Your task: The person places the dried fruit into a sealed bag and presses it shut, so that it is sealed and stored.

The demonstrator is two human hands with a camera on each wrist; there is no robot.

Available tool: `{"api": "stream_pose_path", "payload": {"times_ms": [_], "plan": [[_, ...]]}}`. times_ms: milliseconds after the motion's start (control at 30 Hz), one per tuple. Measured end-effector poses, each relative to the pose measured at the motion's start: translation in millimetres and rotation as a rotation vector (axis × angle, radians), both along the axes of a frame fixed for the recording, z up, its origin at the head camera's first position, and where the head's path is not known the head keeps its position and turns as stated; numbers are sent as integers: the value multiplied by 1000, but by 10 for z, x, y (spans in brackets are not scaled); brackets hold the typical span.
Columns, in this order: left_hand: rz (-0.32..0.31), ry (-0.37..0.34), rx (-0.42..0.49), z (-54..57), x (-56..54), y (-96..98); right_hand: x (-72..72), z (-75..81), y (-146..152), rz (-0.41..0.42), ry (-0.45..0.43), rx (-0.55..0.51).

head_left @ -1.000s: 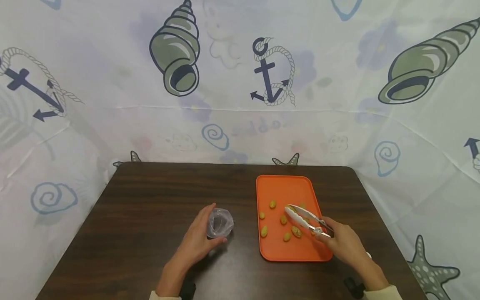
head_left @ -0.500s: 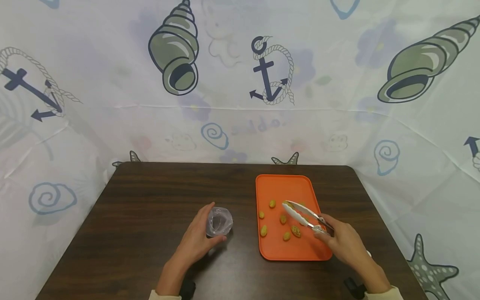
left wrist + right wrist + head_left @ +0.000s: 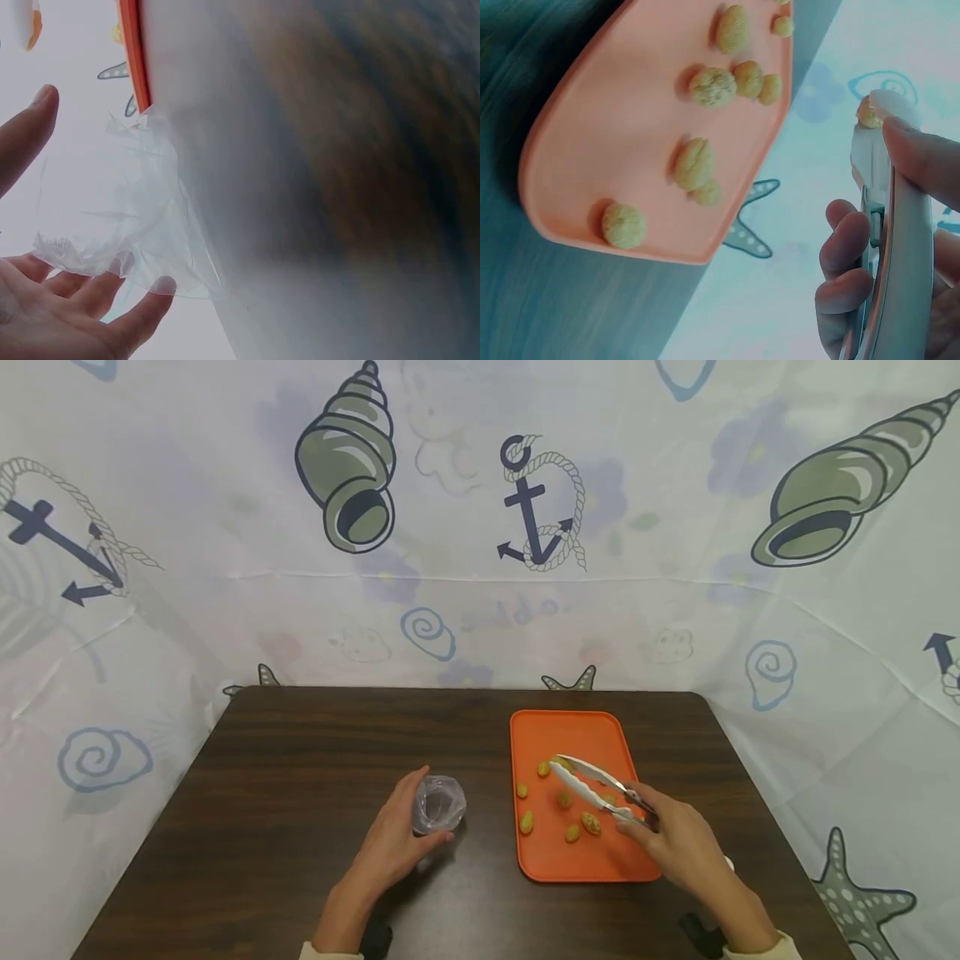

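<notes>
The left hand [image 3: 392,839], spread wide, touches a clear plastic container [image 3: 439,806] while the right hand [image 3: 684,845] grips tongs [image 3: 587,793].

On the table [image 3: 300,777]: plastic bag [image 3: 439,804] left, tray [image 3: 555,864] right.
My left hand [image 3: 390,842] curves around the bag's left side; snack pieces [image 3: 591,823] lie on the tray, and over it, in my right hand [image 3: 681,841], tongs [image 3: 588,793] hold another. A cloth backdrop [image 3: 465,543] hangs behind.

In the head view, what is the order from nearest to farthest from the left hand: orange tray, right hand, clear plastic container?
1. Clear plastic container: between thumb and fingers of the left hand.
2. Orange tray: rightward, past the container.
3. Right hand: farthest right, at the tray's right edge.
</notes>
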State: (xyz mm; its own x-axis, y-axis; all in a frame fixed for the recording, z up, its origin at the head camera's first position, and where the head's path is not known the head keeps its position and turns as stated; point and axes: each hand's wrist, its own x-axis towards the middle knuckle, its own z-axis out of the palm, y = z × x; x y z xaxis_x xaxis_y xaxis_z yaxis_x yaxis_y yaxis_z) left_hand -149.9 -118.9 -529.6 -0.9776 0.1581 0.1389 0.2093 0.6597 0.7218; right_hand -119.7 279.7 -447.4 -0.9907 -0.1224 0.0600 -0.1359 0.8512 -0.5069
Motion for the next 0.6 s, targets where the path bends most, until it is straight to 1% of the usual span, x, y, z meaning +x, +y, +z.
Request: {"api": "stream_pose_path", "payload": {"times_ms": [200,367,600], "plan": [[3,0,7,-9,-1,16,26,66,-66,5,1,-11],[4,4,11,-14,-4,28,28,110,-118,14,36,1],[1,-4,14,0,-9,45,30,164,-200,25,69,-16]]}}
